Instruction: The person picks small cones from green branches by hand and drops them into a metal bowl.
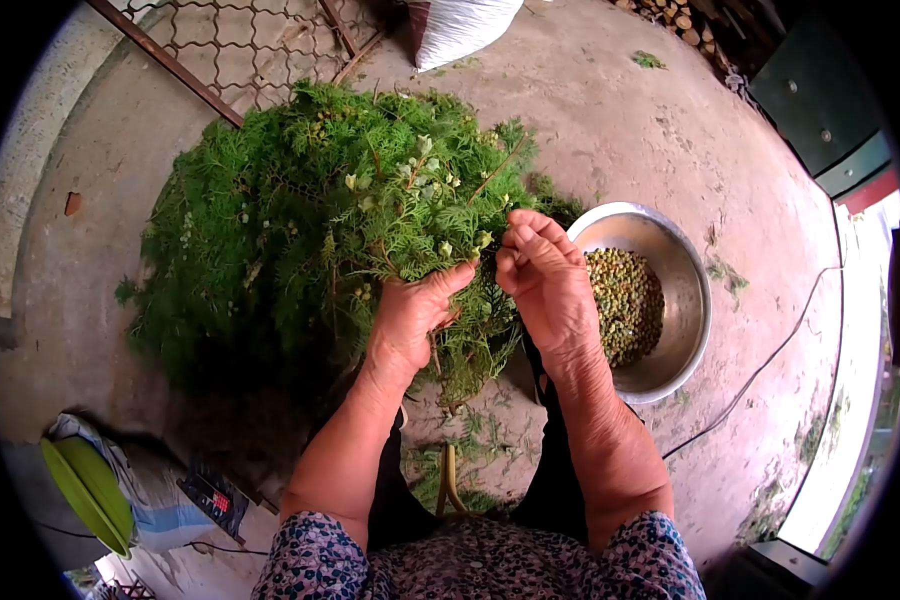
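A large heap of green branches [260, 230] with pale green cones lies in front of me. My left hand [415, 315] is wrapped round a leafy sprig [410, 210] at the near right part of the heap, its thumb beside a small cone [483, 240]. Just to the right, my right hand [550, 275] has its thumb and fingers pinched together; whatever is between the fingertips is too small to make out. Partly behind my right wrist stands a metal bowl [685, 300] holding many small green and brown cones [625, 305].
A white sack [460, 30] and a rusty metal grid [240, 50] are at the top. A green basin [88, 495] stands at lower left. Stacked firewood [680, 20], a dark green cabinet [815, 100] and a thin cable [770, 385] are on the right.
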